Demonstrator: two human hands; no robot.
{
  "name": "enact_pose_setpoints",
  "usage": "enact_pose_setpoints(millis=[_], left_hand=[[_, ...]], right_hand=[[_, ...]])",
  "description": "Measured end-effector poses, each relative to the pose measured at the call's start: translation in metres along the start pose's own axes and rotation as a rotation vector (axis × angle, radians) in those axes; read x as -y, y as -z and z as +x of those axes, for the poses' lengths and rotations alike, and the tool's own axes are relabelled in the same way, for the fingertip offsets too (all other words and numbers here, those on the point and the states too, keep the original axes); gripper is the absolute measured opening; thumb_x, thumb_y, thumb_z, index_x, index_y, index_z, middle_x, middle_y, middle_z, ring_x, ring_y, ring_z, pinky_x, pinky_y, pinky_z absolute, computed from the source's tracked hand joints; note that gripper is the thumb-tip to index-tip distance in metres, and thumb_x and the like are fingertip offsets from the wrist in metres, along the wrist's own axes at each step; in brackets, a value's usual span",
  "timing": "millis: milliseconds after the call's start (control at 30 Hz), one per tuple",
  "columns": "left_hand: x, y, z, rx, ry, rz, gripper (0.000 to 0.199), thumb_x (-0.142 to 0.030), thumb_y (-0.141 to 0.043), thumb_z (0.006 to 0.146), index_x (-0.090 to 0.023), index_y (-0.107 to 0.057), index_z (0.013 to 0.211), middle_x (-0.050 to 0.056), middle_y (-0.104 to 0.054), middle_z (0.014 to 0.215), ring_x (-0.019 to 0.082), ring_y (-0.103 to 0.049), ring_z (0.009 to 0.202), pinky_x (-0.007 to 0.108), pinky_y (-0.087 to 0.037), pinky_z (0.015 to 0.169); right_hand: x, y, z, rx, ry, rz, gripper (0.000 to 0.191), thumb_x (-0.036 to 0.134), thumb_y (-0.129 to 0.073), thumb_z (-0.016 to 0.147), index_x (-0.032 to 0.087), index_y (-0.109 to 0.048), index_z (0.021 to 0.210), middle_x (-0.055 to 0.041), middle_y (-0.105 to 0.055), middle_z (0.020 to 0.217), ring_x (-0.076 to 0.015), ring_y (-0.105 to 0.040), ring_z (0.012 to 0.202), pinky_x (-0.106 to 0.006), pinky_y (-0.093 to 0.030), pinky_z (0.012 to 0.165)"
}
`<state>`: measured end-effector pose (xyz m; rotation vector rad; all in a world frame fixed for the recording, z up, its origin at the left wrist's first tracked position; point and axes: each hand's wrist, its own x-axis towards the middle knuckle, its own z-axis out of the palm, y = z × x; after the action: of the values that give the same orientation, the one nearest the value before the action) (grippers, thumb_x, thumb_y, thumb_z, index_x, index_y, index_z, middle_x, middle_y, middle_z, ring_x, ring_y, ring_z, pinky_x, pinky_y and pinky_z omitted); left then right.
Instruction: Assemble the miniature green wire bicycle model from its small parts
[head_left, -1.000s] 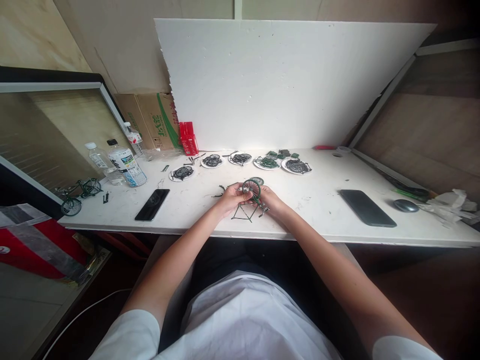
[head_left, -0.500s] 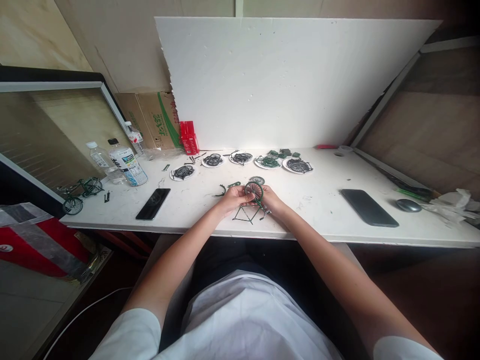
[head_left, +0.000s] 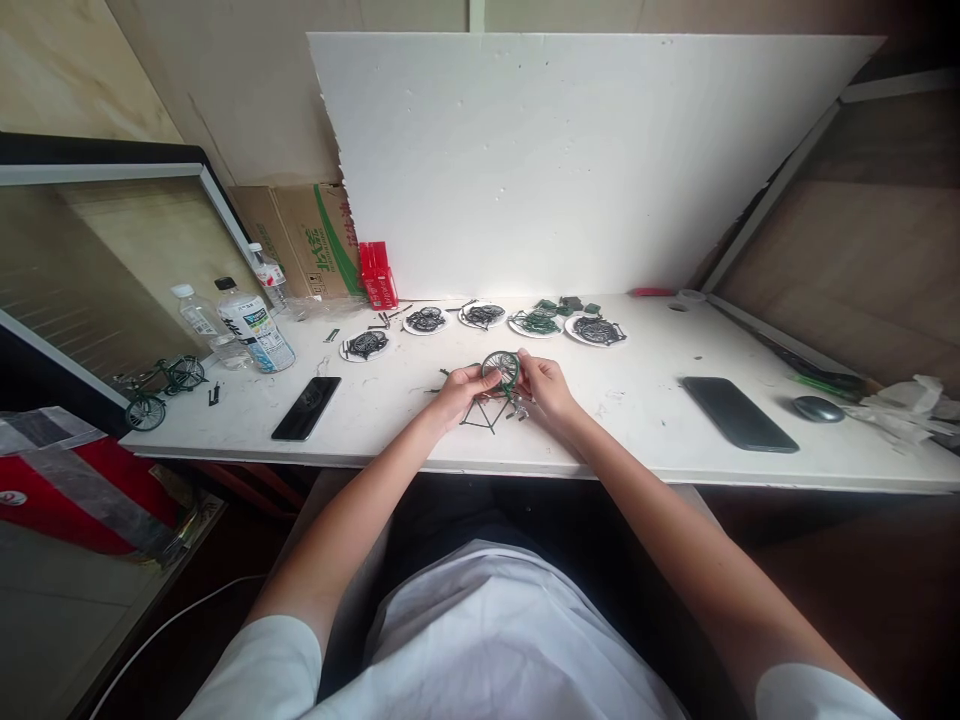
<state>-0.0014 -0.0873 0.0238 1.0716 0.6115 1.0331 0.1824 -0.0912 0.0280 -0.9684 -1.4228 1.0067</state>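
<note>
Over the white table, my left hand [head_left: 460, 392] is closed on a small green model bicycle frame [head_left: 487, 415] with a spoked wheel [head_left: 500, 371]; the thumb lies across the wheel. The thin frame hangs below the wheel, toward the table's front edge. My right hand [head_left: 544, 384] is closed at the wheel's right rim, its thumb and forefinger pinched there. Parts of the model are hidden behind the fingers. Small green pieces partly show just beyond my left hand. At the far left of the table stands another green model bicycle [head_left: 164, 388].
Several white plates with dark and green parts, such as the right one [head_left: 596, 331], line the back. A phone [head_left: 306, 408] and bottles [head_left: 257, 328] are at left. A dark flat device [head_left: 739, 414] and a mouse [head_left: 817, 409] are at right.
The wheel and frame have shifted slightly left and turned. My right hand has moved from behind the wheel to its upper right rim.
</note>
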Motion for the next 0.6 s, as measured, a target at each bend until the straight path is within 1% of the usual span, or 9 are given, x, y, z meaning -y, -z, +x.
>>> enact_pose_setpoints(millis=[100,133,200,267,300,367,433,500,600], left_hand=[[-0.006,0.006,0.003,-0.061,-0.010,-0.035,0.043,-0.037,-0.101,0.070,-0.012,-0.082,0.099,0.009,-0.081,0.101,0.018,-0.073,0.087,0.032,-0.056,0.088],[-0.008,0.010,0.004,-0.076,-0.005,-0.029,0.043,-0.036,-0.102,0.070,-0.012,-0.082,0.099,0.009,-0.081,0.100,0.017,-0.073,0.084,0.031,-0.056,0.086],[-0.015,0.021,0.007,-0.110,-0.023,-0.016,0.042,-0.037,-0.101,0.072,-0.012,-0.080,0.099,0.008,-0.080,0.100,0.014,-0.073,0.082,0.027,-0.056,0.083],[-0.022,0.034,0.009,-0.144,-0.062,-0.017,0.040,-0.035,-0.100,0.073,-0.012,-0.079,0.098,0.008,-0.080,0.100,0.014,-0.075,0.084,0.026,-0.058,0.084],[-0.026,0.040,0.010,-0.182,-0.085,-0.028,0.039,-0.034,-0.100,0.074,-0.012,-0.079,0.099,0.008,-0.080,0.102,0.015,-0.076,0.087,0.026,-0.058,0.086],[-0.030,0.052,0.011,-0.269,-0.111,-0.049,0.036,-0.032,-0.099,0.075,-0.013,-0.079,0.099,0.009,-0.080,0.104,0.018,-0.078,0.092,0.026,-0.059,0.084],[-0.031,0.062,0.013,-0.315,-0.132,-0.081,0.033,-0.029,-0.097,0.078,-0.013,-0.078,0.100,0.010,-0.081,0.107,0.019,-0.079,0.095,0.026,-0.060,0.085],[-0.029,0.069,0.014,-0.356,-0.149,-0.104,0.029,-0.026,-0.096,0.080,-0.013,-0.078,0.099,0.010,-0.080,0.105,0.019,-0.079,0.096,0.026,-0.061,0.088],[-0.024,0.074,0.017,-0.400,-0.151,-0.136,0.026,-0.023,-0.095,0.081,-0.011,-0.077,0.095,0.010,-0.080,0.104,0.020,-0.079,0.098,0.028,-0.061,0.092]], right_hand=[[0.005,0.013,0.006,-0.031,0.065,-0.207,0.072,0.086,-0.052,0.095,0.023,-0.055,0.061,-0.0013,-0.049,0.053,-0.0159,-0.044,0.052,-0.033,-0.037,0.057],[0.008,0.018,0.007,-0.016,0.069,-0.283,0.072,0.087,-0.052,0.094,0.021,-0.060,0.065,-0.0023,-0.053,0.054,-0.0166,-0.047,0.054,-0.033,-0.038,0.058],[0.016,0.029,0.008,0.065,0.076,-0.426,0.072,0.086,-0.054,0.094,0.019,-0.069,0.071,-0.0039,-0.059,0.059,-0.0176,-0.051,0.059,-0.032,-0.040,0.061],[0.024,0.040,0.009,0.159,0.047,-0.506,0.069,0.083,-0.057,0.094,0.018,-0.074,0.077,-0.0055,-0.065,0.066,-0.0183,-0.054,0.064,-0.032,-0.042,0.063],[0.028,0.045,0.009,0.216,0.030,-0.548,0.064,0.078,-0.062,0.094,0.017,-0.076,0.080,-0.0068,-0.069,0.074,-0.0192,-0.058,0.069,-0.032,-0.045,0.066],[0.032,0.054,0.008,0.314,0.023,-0.630,0.042,0.058,-0.070,0.095,0.018,-0.080,0.093,-0.0083,-0.077,0.090,-0.0217,-0.065,0.081,-0.032,-0.049,0.075],[0.033,0.061,0.008,0.345,-0.011,-0.772,0.022,0.037,-0.070,0.096,0.020,-0.082,0.099,-0.0080,-0.080,0.098,-0.0223,-0.068,0.087,-0.031,-0.050,0.079],[0.031,0.065,0.008,0.340,-0.097,-0.955,0.015,0.025,-0.068,0.094,0.022,-0.082,0.099,-0.0071,-0.081,0.101,-0.0219,-0.070,0.087,-0.030,-0.049,0.076],[0.027,0.066,0.009,0.386,-0.210,-1.110,0.014,0.021,-0.071,0.091,0.024,-0.084,0.097,-0.0061,-0.082,0.104,-0.0211,-0.071,0.083,-0.029,-0.047,0.070]])
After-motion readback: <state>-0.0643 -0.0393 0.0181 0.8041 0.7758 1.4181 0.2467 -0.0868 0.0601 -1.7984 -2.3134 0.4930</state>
